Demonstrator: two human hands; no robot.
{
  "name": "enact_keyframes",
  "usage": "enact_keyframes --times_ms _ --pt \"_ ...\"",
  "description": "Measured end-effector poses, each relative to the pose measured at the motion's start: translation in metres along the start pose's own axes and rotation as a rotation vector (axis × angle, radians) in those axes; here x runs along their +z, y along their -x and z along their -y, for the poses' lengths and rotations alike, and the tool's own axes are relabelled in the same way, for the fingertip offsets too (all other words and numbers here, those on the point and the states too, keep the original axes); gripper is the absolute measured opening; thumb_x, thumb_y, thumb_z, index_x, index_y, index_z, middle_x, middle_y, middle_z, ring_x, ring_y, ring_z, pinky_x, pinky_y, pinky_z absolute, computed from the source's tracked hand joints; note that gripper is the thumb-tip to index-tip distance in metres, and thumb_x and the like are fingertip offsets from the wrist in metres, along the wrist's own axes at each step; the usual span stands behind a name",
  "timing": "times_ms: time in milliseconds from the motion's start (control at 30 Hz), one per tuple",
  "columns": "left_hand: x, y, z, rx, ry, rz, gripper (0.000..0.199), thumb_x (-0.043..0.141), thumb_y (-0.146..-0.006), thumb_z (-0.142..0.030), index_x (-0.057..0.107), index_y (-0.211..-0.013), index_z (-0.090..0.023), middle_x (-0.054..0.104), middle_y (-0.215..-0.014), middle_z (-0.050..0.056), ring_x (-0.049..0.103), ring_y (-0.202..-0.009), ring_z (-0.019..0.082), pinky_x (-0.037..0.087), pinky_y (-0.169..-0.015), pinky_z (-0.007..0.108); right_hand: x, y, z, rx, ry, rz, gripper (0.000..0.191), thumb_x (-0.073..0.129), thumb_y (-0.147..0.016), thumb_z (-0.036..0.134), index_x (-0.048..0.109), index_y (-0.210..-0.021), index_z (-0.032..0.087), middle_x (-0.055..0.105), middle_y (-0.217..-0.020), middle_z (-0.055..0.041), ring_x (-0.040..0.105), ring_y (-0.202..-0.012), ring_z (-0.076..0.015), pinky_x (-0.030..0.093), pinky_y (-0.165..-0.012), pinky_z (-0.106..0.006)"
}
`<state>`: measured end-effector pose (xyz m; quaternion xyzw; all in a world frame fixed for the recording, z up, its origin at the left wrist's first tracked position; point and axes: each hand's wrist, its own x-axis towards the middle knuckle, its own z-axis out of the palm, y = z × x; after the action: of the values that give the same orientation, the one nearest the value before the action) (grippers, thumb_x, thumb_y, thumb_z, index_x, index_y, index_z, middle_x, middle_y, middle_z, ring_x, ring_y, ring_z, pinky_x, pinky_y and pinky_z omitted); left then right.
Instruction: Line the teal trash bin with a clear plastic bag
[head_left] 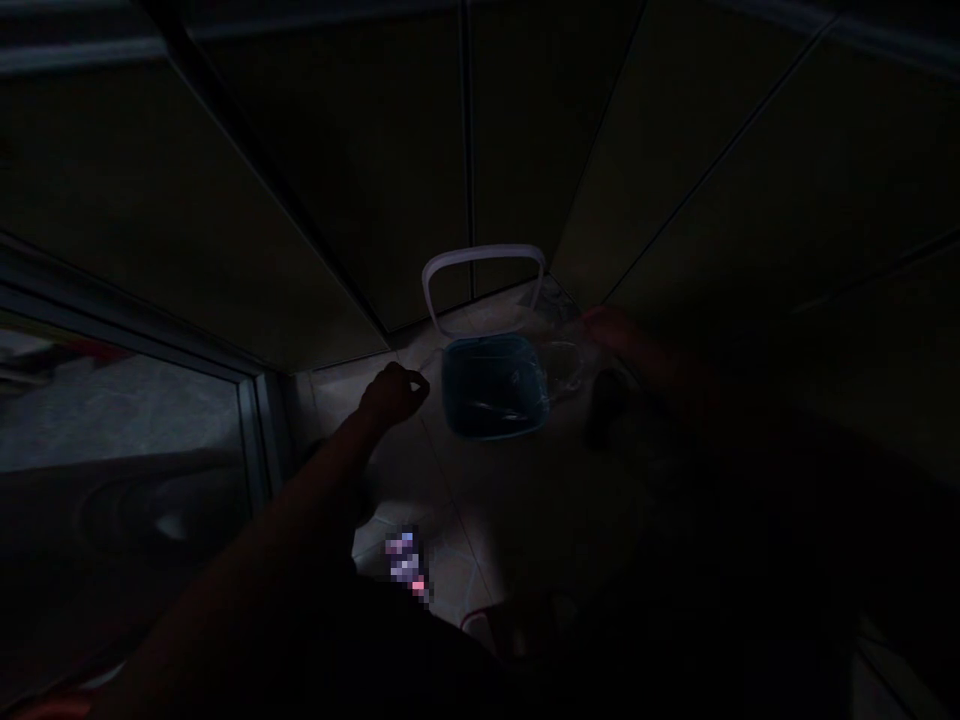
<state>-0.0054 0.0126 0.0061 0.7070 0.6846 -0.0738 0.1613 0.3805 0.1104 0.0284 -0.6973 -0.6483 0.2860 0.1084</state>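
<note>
Tiled floor [480,510]; hands [394,395] beside blue tub [491,385]

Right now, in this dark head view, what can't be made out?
All in the head view:
- Right hand: shadow hides whether it holds anything.
- Blue tub: darkness and glare hide its contents.
- Clear item: too faint against the tiles to name.
- Dark object: shadow hides its shape.
- Pixelated patch: blurring hides what it is.

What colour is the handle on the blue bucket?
Whitish, faintly lilac in dim light; the handle shows best in the head view.
</note>
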Motion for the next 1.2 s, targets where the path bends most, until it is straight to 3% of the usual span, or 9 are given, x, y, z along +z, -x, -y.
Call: enact_keyframes --times_ms 67,133,200,367,533,700,933,1100,1200 --pt "-0.012 0.011 -0.001 -0.026 -0.065 -0.153 0.036 0.051 -0.102 -0.038 0.081 -0.112 -0.022 0.068 -0.124 0.017 0.06 -0.124 0.034 0.051 -0.102 0.045 -0.002 0.027 -0.001 0.003 -0.021 -0.041 0.039 0.045 -0.107 0.022 0.069 -0.129 0.0 0.076 -0.121 -0.0213 0.071 -0.093 -0.0142 0.048 -0.075 -0.021" --pt "-0.023 0.024 -0.011 -0.01 -0.109 -0.301 0.034 0.052 -0.101 -0.037 0.08 -0.109 -0.02 0.065 -0.127 0.019 0.056 -0.128 0.038 0.049 -0.105 0.051 0.009 0.054 0.004 -0.083 -0.054 -0.001 0.032 0.051 -0.106 0.023 0.074 -0.123 0.008 0.078 -0.118 -0.0143 0.072 -0.096 -0.0158 0.05 -0.078 -0.022" --pt "-0.025 0.033 -0.026 0.076 -0.087 -0.333 0.031 0.053 -0.101 -0.035 0.077 -0.112 -0.02 0.066 -0.126 0.017 0.059 -0.125 0.036 0.049 -0.106 0.049 0.029 0.075 0.01 -0.198 -0.042 0.084 0.026 0.056 -0.104 0.023 0.078 -0.116 0.015 0.08 -0.114 -0.0088 0.073 -0.097 -0.0176 0.053 -0.084 -0.025" --pt "0.01 0.031 -0.057 0.272 -0.043 0.001 0.037 0.051 -0.102 -0.027 0.071 -0.133 -0.024 0.068 -0.135 0.012 0.071 -0.112 0.027 0.056 -0.095 0.037 0.082 0.089 0.014 -0.427 0.16 0.321 0.029 0.06 -0.101 0.02 0.078 -0.123 0.021 0.078 -0.129 -0.0071 0.071 -0.121 -0.0232 0.052 -0.103 -0.032" --pt "0.049 0.008 -0.047 0.239 -0.122 0.159 0.055 0.052 -0.101 -0.023 0.055 -0.156 -0.028 0.059 -0.156 0.012 0.072 -0.121 0.028 0.058 -0.093 0.037 0.108 0.079 0.004 -0.483 0.442 0.498 0.043 0.059 -0.102 0.021 0.07 -0.143 0.023 0.069 -0.146 -0.0097 0.065 -0.133 -0.029 0.051 -0.108 -0.039" --pt "0.057 -0.004 -0.036 0.196 -0.157 0.182 0.062 0.051 -0.103 -0.025 0.045 -0.164 -0.028 0.061 -0.157 0.012 0.07 -0.125 0.031 0.059 -0.095 0.04 0.113 0.068 -0.005 -0.468 0.509 0.546 0.043 0.059 -0.1 0.02 0.071 -0.141 0.027 0.071 -0.141 -0.0092 0.068 -0.128 -0.0293 0.053 -0.099 -0.037" --pt "0.057 -0.009 -0.04 0.128 -0.037 0.193 0.043 0.05 -0.105 -0.027 0.071 -0.141 -0.032 0.073 -0.141 0.007 0.072 -0.122 0.029 0.059 -0.094 0.037 0.1 0.059 -0.013 -0.495 0.529 0.537 0.041 0.061 -0.098 0.014 0.073 -0.136 0.025 0.072 -0.139 -0.0089 0.067 -0.127 -0.0281 0.052 -0.098 -0.035" --pt "0.057 -0.007 -0.031 0.09 0.07 0.132 0.045 0.058 -0.097 -0.019 0.073 -0.139 -0.028 0.076 -0.136 0.005 0.073 -0.119 0.025 0.056 -0.098 0.033 0.093 0.062 -0.012 -0.498 0.556 0.514 0.032 0.061 -0.098 0.015 0.076 -0.125 0.024 0.074 -0.131 -0.0092 0.069 -0.12 -0.0263 0.051 -0.092 -0.032" --pt "0.055 -0.003 -0.022 0.075 0.081 0.126 0.044 0.067 -0.093 -0.023 0.074 -0.136 -0.028 0.079 -0.125 0.004 0.073 -0.114 0.024 0.056 -0.093 0.031 0.09 0.063 -0.015 -0.488 0.59 0.495 0.025 0.063 -0.098 0.02 0.077 -0.12 0.023 0.074 -0.128 -0.0099 0.07 -0.117 -0.0262 0.05 -0.088 -0.031"
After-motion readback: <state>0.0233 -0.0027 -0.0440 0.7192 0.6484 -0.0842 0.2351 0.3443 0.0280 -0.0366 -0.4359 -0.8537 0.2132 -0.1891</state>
